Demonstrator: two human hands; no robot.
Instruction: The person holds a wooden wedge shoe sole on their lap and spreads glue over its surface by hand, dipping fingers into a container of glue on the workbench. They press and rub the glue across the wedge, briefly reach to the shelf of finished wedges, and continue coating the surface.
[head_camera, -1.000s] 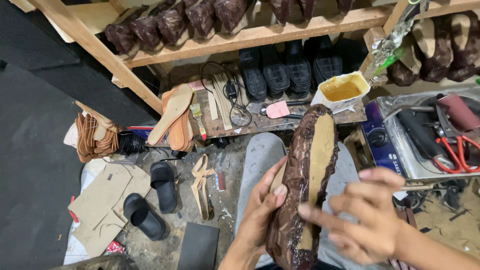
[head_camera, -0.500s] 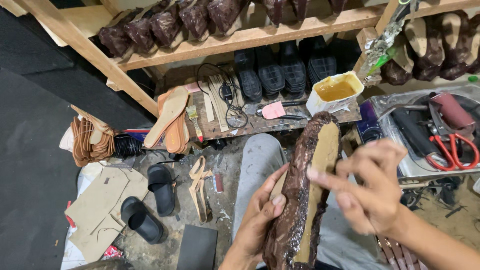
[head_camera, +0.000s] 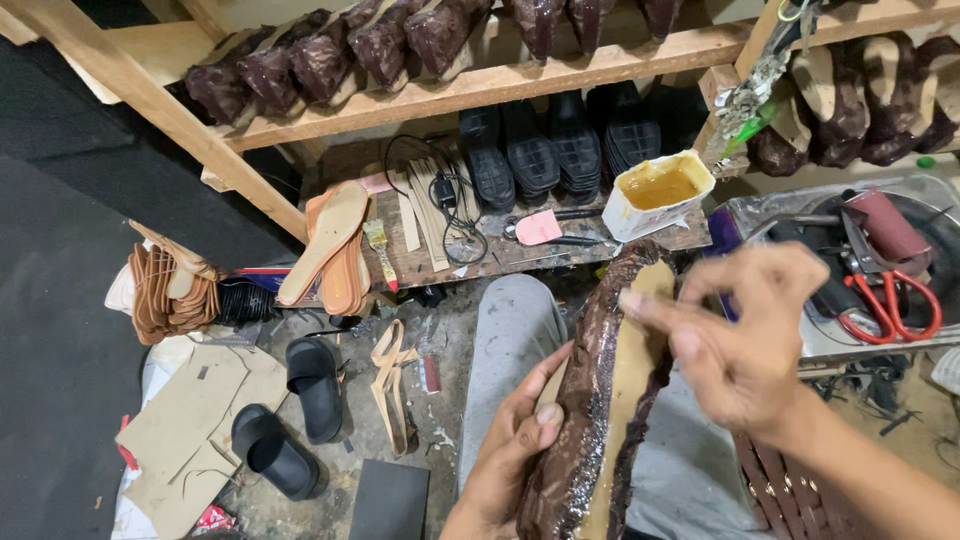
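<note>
- Even, fairly bright indoor light falls from above; colours read warm.
- The right hand is smeared by motion blur, its fingertips soft.
- The left hand and the brown wrapped sole look sharper.
- Small glints shine on the sole's glossy covering and the yellow glue tub.
- The left edge is dark.
- Shelves bow slightly from wide-lens distortion.

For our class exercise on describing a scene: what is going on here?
A person sits in a shoe workshop, the left hand gripping a dark brown shoe upper wrapped around a tan insole. The right hand presses its fingertips on the insole's top end. A tub of yellow glue stands on the low bench ahead.
</note>
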